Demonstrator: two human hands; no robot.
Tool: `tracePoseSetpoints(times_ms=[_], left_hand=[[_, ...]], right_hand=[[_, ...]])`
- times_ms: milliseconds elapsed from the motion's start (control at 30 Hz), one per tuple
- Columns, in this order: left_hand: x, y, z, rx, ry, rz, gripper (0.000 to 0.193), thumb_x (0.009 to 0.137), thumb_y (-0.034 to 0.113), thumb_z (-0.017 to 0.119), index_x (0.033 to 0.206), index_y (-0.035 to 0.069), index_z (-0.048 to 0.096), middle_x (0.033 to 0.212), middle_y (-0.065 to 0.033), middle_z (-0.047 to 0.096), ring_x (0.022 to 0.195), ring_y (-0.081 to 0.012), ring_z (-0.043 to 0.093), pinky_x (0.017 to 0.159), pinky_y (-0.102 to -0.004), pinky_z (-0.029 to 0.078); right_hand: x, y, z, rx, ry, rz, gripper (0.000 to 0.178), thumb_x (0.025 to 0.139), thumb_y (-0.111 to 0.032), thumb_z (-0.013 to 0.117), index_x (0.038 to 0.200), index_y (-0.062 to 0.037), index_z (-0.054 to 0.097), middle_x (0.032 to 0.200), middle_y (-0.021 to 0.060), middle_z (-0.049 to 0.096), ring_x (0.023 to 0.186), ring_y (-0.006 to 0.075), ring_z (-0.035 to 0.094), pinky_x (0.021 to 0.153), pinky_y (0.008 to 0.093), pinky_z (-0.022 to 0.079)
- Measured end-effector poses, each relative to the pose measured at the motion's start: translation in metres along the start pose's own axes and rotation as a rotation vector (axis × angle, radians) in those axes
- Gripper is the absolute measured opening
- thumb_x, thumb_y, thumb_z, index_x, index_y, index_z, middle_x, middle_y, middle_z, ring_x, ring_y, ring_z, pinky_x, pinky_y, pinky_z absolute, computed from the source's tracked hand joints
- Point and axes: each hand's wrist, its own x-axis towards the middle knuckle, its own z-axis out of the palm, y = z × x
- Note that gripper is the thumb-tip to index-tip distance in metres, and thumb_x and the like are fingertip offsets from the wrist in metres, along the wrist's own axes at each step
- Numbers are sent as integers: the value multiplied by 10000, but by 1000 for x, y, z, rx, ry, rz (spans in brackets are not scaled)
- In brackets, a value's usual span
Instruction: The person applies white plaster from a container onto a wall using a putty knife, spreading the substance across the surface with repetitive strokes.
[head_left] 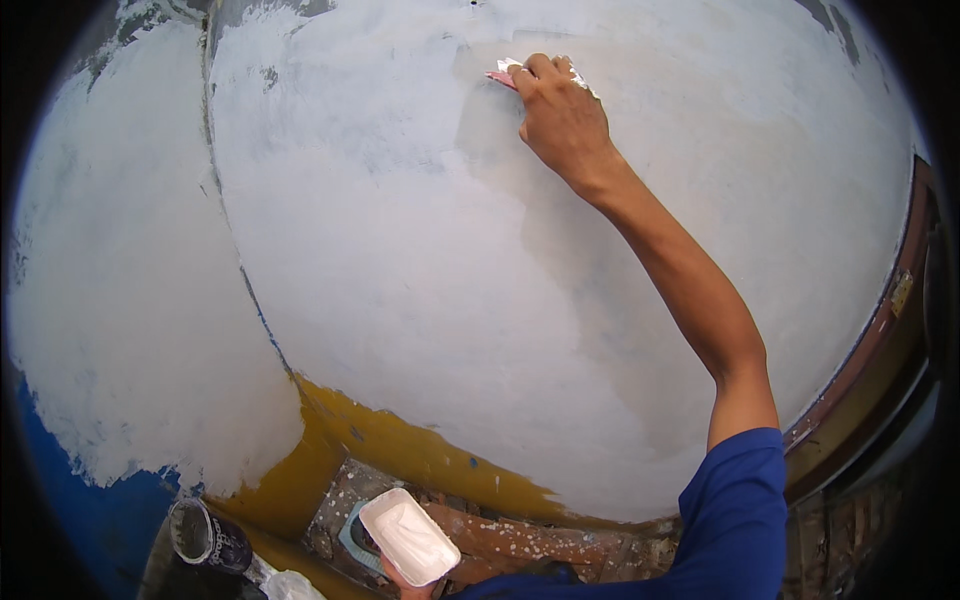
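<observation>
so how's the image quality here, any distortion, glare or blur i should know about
Head view: strong fisheye, with black corners and the brown frame bowed at right; soft light on the wall, no harsh glare; the right hand looks fairly sharp; whether the darker patch below it is shadow or dampness, I can't tell.

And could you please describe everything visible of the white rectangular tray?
The white rectangular tray is shallow and plastic-looking, with rounded corners and a raised rim. Something smooth, pale and paste-like shows inside. It slants in view, open side toward the camera, low and left of centre. The left hand holds it from its lower-left side.
</observation>
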Motion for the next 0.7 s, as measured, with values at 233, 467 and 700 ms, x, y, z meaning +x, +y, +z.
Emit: tracePoseSetpoints(times_ms=[233, 467, 700], left_hand=[[-8, -6, 8, 462, -3, 162, 636, 899, 265, 650, 1435, 51, 383, 1315, -151, 554, 1124, -272, 619, 901, -448, 565], [-15, -2, 18, 493, 84, 167, 635, 897, 283, 653, 1424, 40, 396, 1309, -163, 559, 1114, -272, 624, 889, -448, 568], [-12, -4, 23, 727, 16, 331, 701, 843, 261, 723, 1420, 26, 403, 1275, -167, 583, 1087, -274, 642, 881, -439, 573]], right_hand=[[40, 85, -20, -285, 202, 157, 310, 781, -14, 616, 1081, -20, 694, 996, 120, 665, 936, 307, 643, 754, 409, 594], [28, -29, 19, -1, -30, 9, 162, 788, 12, 604, 927, 9, 687, 941, 132, 649, 992, 303, 635, 753, 413, 605], [50, 42, -16, -165, 180, 165, 250, 786, -7, 631, 1026, -25, 696, 976, 99, 660, 988, 285, 634, 748, 389, 607]])
